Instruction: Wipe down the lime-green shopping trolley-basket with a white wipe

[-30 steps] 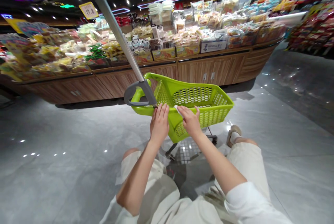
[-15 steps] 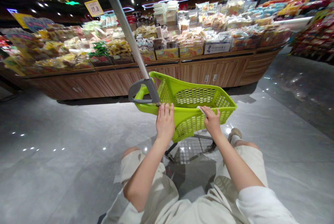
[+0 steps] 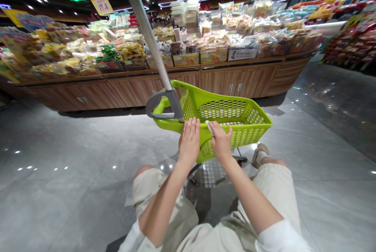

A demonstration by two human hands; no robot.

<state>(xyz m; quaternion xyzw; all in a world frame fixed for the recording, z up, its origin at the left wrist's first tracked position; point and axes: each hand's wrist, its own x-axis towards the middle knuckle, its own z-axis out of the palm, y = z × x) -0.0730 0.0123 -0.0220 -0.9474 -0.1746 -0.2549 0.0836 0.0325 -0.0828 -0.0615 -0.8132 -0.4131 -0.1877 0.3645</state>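
Green plastic shopping cart (image 3: 235, 115) stands on the polished gray floor (image 3: 58, 142) directly in front of the person, with open floor between it and a wooden display counter (image 3: 235, 81). We note a lattice-walled basket riding on a wire frame (image 3: 211, 171). A long gray pole (image 3: 147, 33) rises from the basket's near-left corner, ending low down in a looped gray handle (image 3: 158, 105).

Left hand (image 3: 189, 140): fingers lie together over the basket's near rim, just beside the pole's base. We cannot tell whether they close around the rim. Right hand (image 3: 221, 141): on the same rim, a little apart from the left, with thumb and fingers drawn together on a small white scrap (image 3: 209, 126). It is too small for us to identify.

Below the hands we see cream trousers (image 3: 273, 193), a white sleeve (image 3: 279, 238) and a beige shoe (image 3: 260, 155). Bagged and boxed snacks (image 3: 211, 42) are heaped along the counter, and a yellow price sign (image 3: 101, 5) hangs at upper left. Red-packaged goods (image 3: 352, 40) line a display at far right.
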